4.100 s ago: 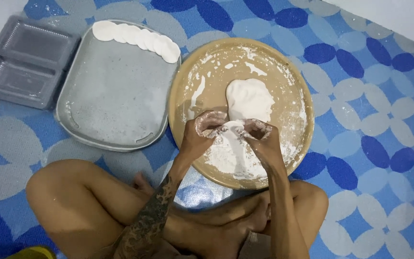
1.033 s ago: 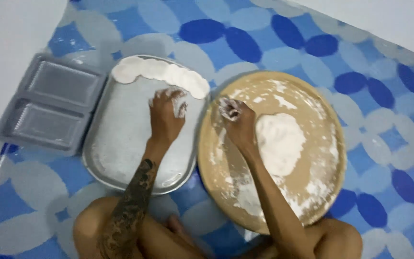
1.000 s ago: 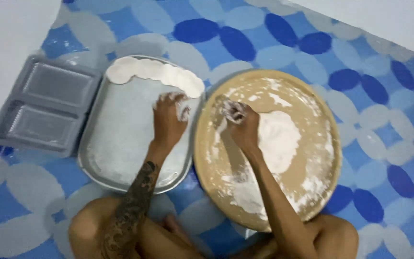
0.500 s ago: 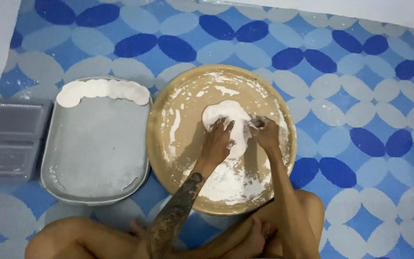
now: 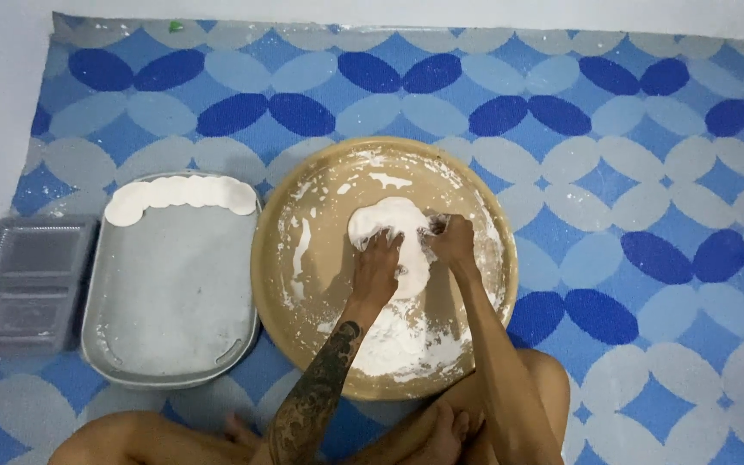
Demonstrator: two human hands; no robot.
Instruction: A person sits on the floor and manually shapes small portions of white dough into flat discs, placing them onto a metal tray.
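A round tan tray [image 5: 282, 250] dusted with flour sits on the mat before me. A white lump of dough [image 5: 389, 226] lies in its middle. My left hand [image 5: 378, 267] presses on the dough's near left side, fingers curled into it. My right hand [image 5: 452, 243] pinches the dough's right edge. A heap of loose flour [image 5: 402, 344] lies at the tray's near side. To the left stands a grey metal tray [image 5: 174, 301] with a row of several flat white dough discs [image 5: 181, 195] along its far edge.
A grey plastic compartment box [image 5: 23, 284] lies at the far left, beside a white wall. A blue and grey patterned mat [image 5: 647, 215] covers the floor. My bare legs [image 5: 157, 439] are crossed under the tan tray's near edge.
My left hand has come back from the dough discs on the metal tray to the tan tray. Both hands now work the dough lump. The view has shifted right.
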